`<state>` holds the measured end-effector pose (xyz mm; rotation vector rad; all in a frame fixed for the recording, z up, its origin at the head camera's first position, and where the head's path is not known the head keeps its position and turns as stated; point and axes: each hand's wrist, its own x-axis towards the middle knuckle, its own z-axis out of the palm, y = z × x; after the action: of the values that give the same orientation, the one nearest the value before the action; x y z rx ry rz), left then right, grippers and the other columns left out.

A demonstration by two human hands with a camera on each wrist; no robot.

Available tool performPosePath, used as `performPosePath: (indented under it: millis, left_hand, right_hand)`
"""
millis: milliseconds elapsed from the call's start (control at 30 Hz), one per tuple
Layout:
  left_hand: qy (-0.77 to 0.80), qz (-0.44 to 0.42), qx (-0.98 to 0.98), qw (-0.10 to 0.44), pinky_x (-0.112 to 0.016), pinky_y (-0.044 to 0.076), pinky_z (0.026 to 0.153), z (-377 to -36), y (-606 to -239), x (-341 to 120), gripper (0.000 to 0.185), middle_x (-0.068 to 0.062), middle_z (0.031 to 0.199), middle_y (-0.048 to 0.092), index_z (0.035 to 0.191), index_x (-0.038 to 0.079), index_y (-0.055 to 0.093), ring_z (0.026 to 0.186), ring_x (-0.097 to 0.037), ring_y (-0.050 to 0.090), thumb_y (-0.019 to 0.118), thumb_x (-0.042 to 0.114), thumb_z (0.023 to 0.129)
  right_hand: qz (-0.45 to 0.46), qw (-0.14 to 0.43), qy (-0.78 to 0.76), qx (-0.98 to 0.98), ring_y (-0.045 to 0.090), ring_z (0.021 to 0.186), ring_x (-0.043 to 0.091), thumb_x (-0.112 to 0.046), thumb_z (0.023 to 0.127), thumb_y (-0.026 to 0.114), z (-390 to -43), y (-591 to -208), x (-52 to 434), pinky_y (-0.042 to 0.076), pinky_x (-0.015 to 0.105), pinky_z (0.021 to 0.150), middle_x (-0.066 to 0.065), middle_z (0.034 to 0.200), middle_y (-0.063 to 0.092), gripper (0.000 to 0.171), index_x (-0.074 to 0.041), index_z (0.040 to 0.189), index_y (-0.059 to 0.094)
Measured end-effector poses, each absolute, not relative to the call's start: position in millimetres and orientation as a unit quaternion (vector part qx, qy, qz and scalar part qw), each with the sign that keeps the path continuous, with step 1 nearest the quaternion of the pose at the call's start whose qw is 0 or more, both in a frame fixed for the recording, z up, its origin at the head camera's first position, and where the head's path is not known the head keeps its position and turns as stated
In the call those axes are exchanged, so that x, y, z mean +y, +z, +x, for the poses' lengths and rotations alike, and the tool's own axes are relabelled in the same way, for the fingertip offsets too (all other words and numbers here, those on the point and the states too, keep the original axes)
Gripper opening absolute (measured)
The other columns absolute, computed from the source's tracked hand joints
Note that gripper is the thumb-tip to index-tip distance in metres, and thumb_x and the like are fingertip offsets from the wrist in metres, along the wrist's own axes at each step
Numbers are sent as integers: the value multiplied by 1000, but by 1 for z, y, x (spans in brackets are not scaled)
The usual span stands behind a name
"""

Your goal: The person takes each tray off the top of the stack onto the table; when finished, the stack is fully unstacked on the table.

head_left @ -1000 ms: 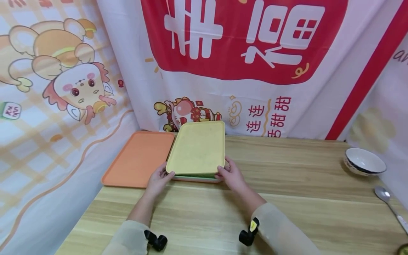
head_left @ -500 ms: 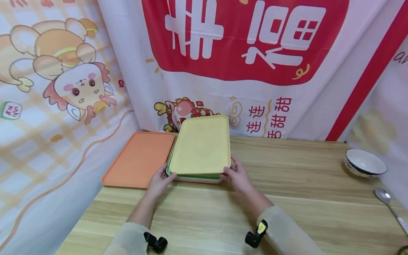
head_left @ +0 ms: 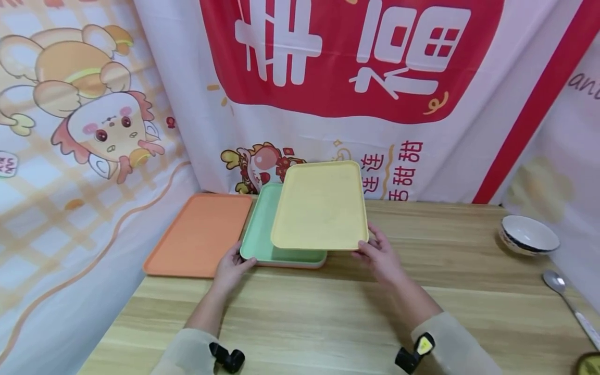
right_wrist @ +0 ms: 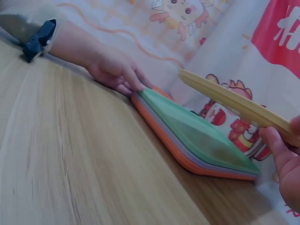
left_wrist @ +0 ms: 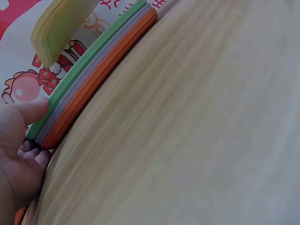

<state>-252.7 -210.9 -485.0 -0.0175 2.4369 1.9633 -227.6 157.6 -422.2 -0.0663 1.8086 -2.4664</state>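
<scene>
My right hand (head_left: pixel 380 256) pinches the near right corner of a yellow tray (head_left: pixel 321 205), thumb on top and fingers beneath. The yellow tray is raised and covers part of a green tray (head_left: pixel 263 237). Below the green tray lie a purple tray (left_wrist: pixel 65 101) and an orange tray (right_wrist: pixel 161 133), stacked on the table. At the stack's near left corner, my left hand (head_left: pixel 230 265) grips the edge, its thumb on the green rim and its fingers low at the corner. In the right wrist view a gap shows between the yellow tray (right_wrist: pixel 229 99) and the stack.
Another orange tray (head_left: pixel 199 234) lies flat left of the stack. At the right of the wooden table (head_left: pixel 300 317) are a white bowl (head_left: pixel 528 234), a spoon (head_left: pixel 569 299) and part of a round greenish item (head_left: pixel 588 364). Printed cloth (head_left: pixel 178 94) hangs behind and at the sides.
The yellow tray has moved right and up off the stack in my right hand, uncovering the green tray's left part. My left hand has left the yellow tray and stays at the stack's corner.
</scene>
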Motion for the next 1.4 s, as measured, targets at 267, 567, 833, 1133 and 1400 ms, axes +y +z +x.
performPosePath:
  millis: [267,567,833,1133,1400]
  left_hand:
    - [623,-14,782,8,-47,19,125,-251,-488,-214,80,-29,160,15,154,-5,15,149,-42,16,66,9,93]
    - [623,-15,782,12,-48,19,125,-249,-486,-215,82,-29,160,13,155,-3,14,149,-42,14,66,11,94]
    - [624,-18,781,13,-46,20,125,-250,-485,-215,81,-26,161,14,155,-2,15,150,-40,15,66,12,94]
    - [621,-13,784,19,-47,19,125,-250,-484,-214,81,-23,163,11,156,0,14,150,-40,13,65,14,94]
    - [621,-16,783,20,-46,20,125,-251,-486,-213,81,-24,162,13,156,0,15,150,-39,14,66,13,94]
  right_hand:
    - [-81,20,-805,587,68,89,7,5,99,46,-213,-426,209,60,21,82,-9,104,67,68,-3,156,9]
    - [-114,-1,-830,545,70,90,10,10,98,43,-199,-442,259,61,23,79,-2,102,69,55,-15,145,31]
    - [-85,11,-803,589,68,87,9,9,98,43,-199,-456,282,62,22,77,-2,97,65,73,5,154,-3]
    - [-42,36,-786,616,69,89,8,8,97,46,-203,-473,290,61,20,79,-4,99,68,75,5,154,-2]
    - [-23,54,-734,676,66,91,4,2,100,46,-211,-479,291,60,19,81,-7,105,63,71,7,154,0]
